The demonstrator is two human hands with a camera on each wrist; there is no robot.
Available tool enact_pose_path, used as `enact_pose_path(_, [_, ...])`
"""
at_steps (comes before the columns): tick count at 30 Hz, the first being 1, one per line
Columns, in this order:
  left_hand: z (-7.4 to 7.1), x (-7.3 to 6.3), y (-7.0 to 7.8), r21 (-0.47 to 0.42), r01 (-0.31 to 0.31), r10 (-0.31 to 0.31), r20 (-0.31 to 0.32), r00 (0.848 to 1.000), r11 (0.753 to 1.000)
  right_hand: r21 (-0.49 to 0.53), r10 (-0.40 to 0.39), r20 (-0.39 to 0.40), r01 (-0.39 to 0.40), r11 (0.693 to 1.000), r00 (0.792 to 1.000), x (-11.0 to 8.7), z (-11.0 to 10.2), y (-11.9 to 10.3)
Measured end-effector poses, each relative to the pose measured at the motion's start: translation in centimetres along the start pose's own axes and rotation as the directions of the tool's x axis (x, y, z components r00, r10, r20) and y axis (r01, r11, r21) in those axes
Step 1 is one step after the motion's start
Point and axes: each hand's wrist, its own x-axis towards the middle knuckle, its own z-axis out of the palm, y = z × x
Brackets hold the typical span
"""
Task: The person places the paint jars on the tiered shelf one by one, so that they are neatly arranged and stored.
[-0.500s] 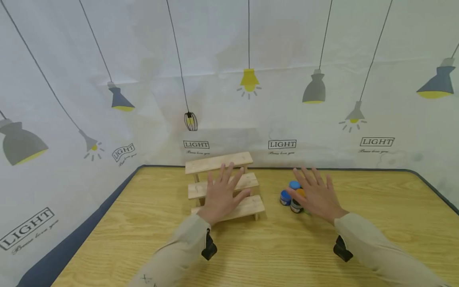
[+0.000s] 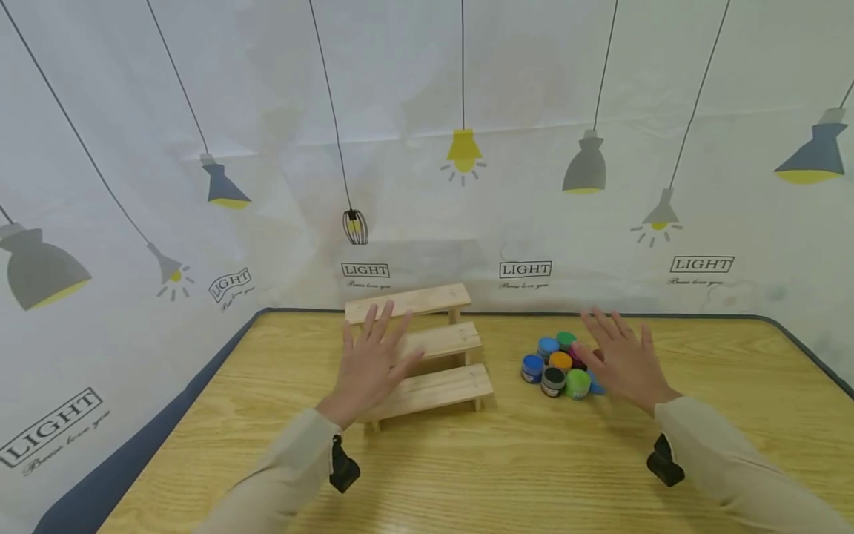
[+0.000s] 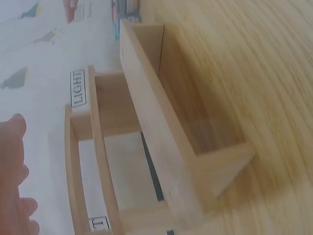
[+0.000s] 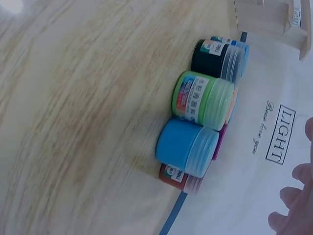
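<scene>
A three-step wooden rack (image 2: 434, 386) of pale boards stands left of the middle on the table. Over its left side my left hand (image 2: 367, 371) is held with fingers spread, holding nothing. In the left wrist view the rack (image 3: 156, 117) shows from the side, with fingertips (image 3: 14, 132) at the left edge. A cluster of small paint jars (image 2: 554, 380) with coloured lids sits to the right of the rack. My right hand (image 2: 630, 371), fingers spread and holding nothing, overlaps the cluster's right side. The right wrist view shows black, green (image 4: 200, 100), blue (image 4: 186, 147) and brown jars.
The wood-grain table (image 2: 507, 467) has a dark edge along the back. Behind it hangs a pale backdrop (image 2: 400, 185) printed with lamps and the word LIGHT. Each wrist carries a black camera (image 2: 343, 466) below the sleeve.
Both hands have moved apart, the left one leftward and the right one rightward. More of the rack's right part and more jars are uncovered. Rack and jars stay in place.
</scene>
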Motion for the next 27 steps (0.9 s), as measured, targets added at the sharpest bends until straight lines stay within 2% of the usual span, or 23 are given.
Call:
enact_pose_path(4, [-0.9, -0.6, -1.3, 0.013, 0.042, -0.042, -0.004, 0.999, 0.999, 0.063, 0.014, 0.002, -0.014, 0.998, 1.0, 0.0, -0.1, 0.8])
enact_pose_path(8, [-1.3, -1.4, -2.4, -0.015, 0.062, -0.062, -0.027, 0.998, 0.998, 0.127, 0.03, 0.013, -0.032, 0.991, 0.999, 0.2, 0.0, 1.6])
enact_pose_path(14, [-1.3, -2.8, -4.0, -0.08, 0.099, -0.103, -0.041, 0.994, 0.992, 0.302, 0.06, 0.085, -0.083, 0.95, 0.995, 0.3, 0.2, 2.6])
enact_pose_path(18, [-1.0, -3.6, -4.9, -0.111, 0.112, -0.119, -0.065, 0.991, 0.988, 0.33, 0.081, 0.082, -0.104, 0.938, 0.993, 0.3, 0.7, 3.3])
enact_pose_path(22, [-0.5, -4.4, -5.7, -0.142, 0.099, -0.117, -0.124, 0.985, 0.985, 0.347, 0.093, 0.06, -0.108, 0.932, 0.994, 0.3, 1.4, 4.0])
enact_pose_path(25, [-0.2, -4.9, -6.1, -0.187, 0.1, -0.13, -0.157, 0.979, 0.977, 0.355, 0.107, 0.059, -0.121, 0.927, 0.993, 0.3, 1.7, 4.3])
enact_pose_path(27, [0.0, -5.2, -6.3, -0.23, 0.115, -0.153, -0.158, 0.976, 0.966, 0.363, 0.115, 0.057, -0.128, 0.923, 0.992, 0.3, 1.9, 4.4])
